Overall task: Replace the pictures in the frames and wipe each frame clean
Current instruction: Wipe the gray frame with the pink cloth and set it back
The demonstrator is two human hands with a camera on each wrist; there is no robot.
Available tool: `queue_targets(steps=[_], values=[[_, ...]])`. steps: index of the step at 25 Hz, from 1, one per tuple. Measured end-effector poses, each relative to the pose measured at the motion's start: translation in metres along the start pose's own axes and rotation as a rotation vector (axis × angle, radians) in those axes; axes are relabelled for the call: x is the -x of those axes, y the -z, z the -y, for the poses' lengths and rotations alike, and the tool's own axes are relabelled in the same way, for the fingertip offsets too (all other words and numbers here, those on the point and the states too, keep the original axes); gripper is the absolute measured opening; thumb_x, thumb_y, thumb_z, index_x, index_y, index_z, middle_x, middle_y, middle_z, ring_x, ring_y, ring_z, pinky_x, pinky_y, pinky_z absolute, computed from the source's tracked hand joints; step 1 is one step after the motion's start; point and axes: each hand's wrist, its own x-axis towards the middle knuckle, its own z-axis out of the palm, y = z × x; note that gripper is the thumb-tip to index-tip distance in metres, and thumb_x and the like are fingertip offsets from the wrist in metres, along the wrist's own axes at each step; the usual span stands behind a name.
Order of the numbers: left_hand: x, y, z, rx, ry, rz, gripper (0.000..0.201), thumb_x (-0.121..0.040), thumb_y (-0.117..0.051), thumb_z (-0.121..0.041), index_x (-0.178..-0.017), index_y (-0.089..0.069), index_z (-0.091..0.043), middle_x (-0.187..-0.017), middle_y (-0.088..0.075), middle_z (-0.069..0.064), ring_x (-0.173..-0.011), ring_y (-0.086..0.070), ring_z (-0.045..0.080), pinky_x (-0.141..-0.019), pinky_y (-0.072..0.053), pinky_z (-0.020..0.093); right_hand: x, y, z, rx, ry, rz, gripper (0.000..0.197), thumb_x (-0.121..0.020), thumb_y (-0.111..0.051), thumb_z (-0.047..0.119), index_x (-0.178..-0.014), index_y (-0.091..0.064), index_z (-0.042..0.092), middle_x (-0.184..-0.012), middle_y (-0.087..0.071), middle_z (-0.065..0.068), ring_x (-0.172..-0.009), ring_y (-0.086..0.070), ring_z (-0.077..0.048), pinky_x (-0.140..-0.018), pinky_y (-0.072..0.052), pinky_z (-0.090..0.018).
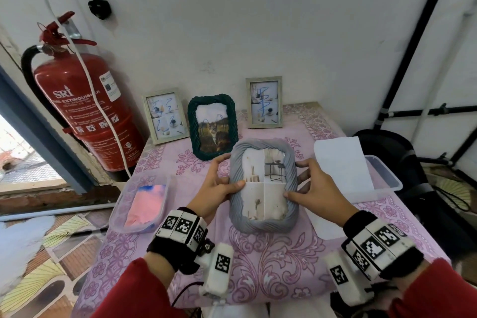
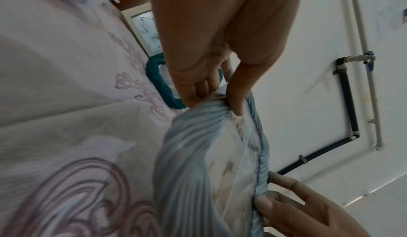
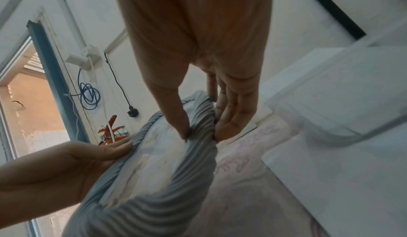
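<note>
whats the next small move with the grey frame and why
Probably set the grey frame down upright by the green frame. Both hands, left hand and right hand, hold its sides tilted above the tablecloth, and a picture already shows in its opening. If unwiped, fetch the pink cloth first.

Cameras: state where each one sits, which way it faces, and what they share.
Head: on the head, facing down at the table; both hands and red sleeves show.
Left wrist: along the left hand gripping the grey frame.
Right wrist: along the right hand pinching it.
Shared: all show the grey frame and both hands.
</note>
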Motion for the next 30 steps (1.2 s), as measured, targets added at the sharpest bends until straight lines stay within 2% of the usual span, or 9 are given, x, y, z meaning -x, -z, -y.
queue_targets(steps=[4,8,11,15,19,23,25,28,30], values=[[-0.016,-0.009,-0.014,-0.040,-0.029,0.041,0.059,-0.085,-0.058,0.005,-0.128,-0.038,-0.031,-0.083,-0.073,0.008,-0.075,-0.070,0.017,-0.063,-0.056,0.028,-0.006,0.016,0.002,-0.042,0.020,-0.073,0.059,-0.071,-0.079,0.015,-0.115,-0.040,0.020,-0.083,-0.053,0.006,-0.056,-0.056,0.006,-0.052,-0.041,-0.005],[-0.032,-0.013,-0.024,-0.043,-0.051,0.073,0.063,-0.085,-0.058,0.006,-0.130,-0.036,-0.033,-0.091,-0.073,0.011,-0.084,-0.069,0.022,-0.071,-0.057,0.034,-0.017,0.028,0.005,-0.065,0.041,-0.118,0.060,-0.070,-0.080,0.014,-0.115,-0.040,0.023,-0.084,-0.053,0.007,-0.056,-0.056,0.001,-0.052,-0.043,-0.006],[-0.049,-0.014,-0.032,-0.032,-0.078,0.080,0.065,-0.084,-0.057,0.006,-0.131,-0.036,-0.034,-0.089,-0.074,0.004,-0.084,-0.069,0.021,-0.077,-0.055,0.039,-0.029,0.035,0.006,-0.087,0.071,-0.122,0.059,-0.072,-0.078,0.014,-0.114,-0.038,0.025,-0.085,-0.053,0.007,-0.060,-0.057,0.004,-0.052,-0.045,-0.008],[-0.073,-0.016,-0.045,0.020,-0.118,0.071,0.061,-0.085,-0.058,0.003,-0.130,-0.040,-0.036,-0.092,-0.074,0.005,-0.084,-0.069,0.020,-0.076,-0.054,0.037,-0.051,0.046,0.012,-0.137,0.092,-0.142,0.048,-0.079,-0.072,0.016,-0.114,-0.040,0.024,-0.086,-0.054,0.006,-0.058,-0.058,0.003,-0.054,-0.051,-0.014],[-0.097,-0.023,-0.058,0.046,-0.173,0.098,0.047,-0.091,-0.055,-0.013,-0.127,-0.042,-0.041,-0.099,-0.073,0.005,-0.086,-0.069,0.018,-0.069,-0.056,0.034,-0.085,0.072,0.022,-0.197,0.110,-0.147,0.046,-0.082,-0.069,0.014,-0.117,-0.041,0.027,-0.087,-0.056,0.001,-0.055,-0.063,-0.010,-0.058,-0.059,-0.035],[-0.132,-0.041,-0.067,0.111,-0.222,0.109,0.045,-0.091,-0.053,-0.010,-0.125,-0.043,-0.038,-0.098,-0.073,0.006,-0.084,-0.069,0.018,-0.071,-0.057,0.033,-0.126,0.110,0.030,-0.111,0.179,-0.135,0.064,-0.081,-0.070,0.015,-0.130,-0.036,0.038,-0.088,-0.056,-0.001,-0.056,-0.065,-0.013,-0.055,-0.059,-0.029],[-0.155,-0.053,-0.071,0.138,-0.231,0.139,0.046,-0.092,-0.050,-0.006,-0.124,-0.042,-0.036,-0.097,-0.073,0.006,-0.082,-0.069,0.017,-0.067,-0.057,0.030,-0.150,0.131,0.030,-0.112,0.191,-0.126,0.064,-0.081,-0.069,0.011,-0.128,-0.038,0.043,-0.090,-0.056,-0.005,-0.060,-0.067,-0.018,-0.055,-0.060,-0.034],[-0.190,-0.072,-0.074,0.147,-0.220,0.157,0.048,-0.092,-0.049,-0.002,-0.127,-0.038,-0.033,-0.102,-0.068,0.014,-0.084,-0.067,0.022,-0.070,-0.058,0.033,-0.181,0.156,0.023,-0.071,0.170,-0.116,0.057,-0.081,-0.069,0.008,-0.123,-0.044,0.038,-0.094,-0.055,-0.009,-0.066,-0.068,-0.028,-0.058,-0.060,-0.042],[-0.212,-0.084,-0.071,0.124,-0.208,0.168,0.046,-0.092,-0.049,-0.001,-0.124,-0.039,-0.034,-0.096,-0.069,0.011,-0.078,-0.067,0.020,-0.065,-0.057,0.032,-0.197,0.168,0.012,-0.047,0.143,-0.101,0.057,-0.082,-0.068,0.006,-0.124,-0.045,0.035,-0.095,-0.054,-0.012,-0.068,-0.068,-0.031,-0.060,-0.060,-0.043]])
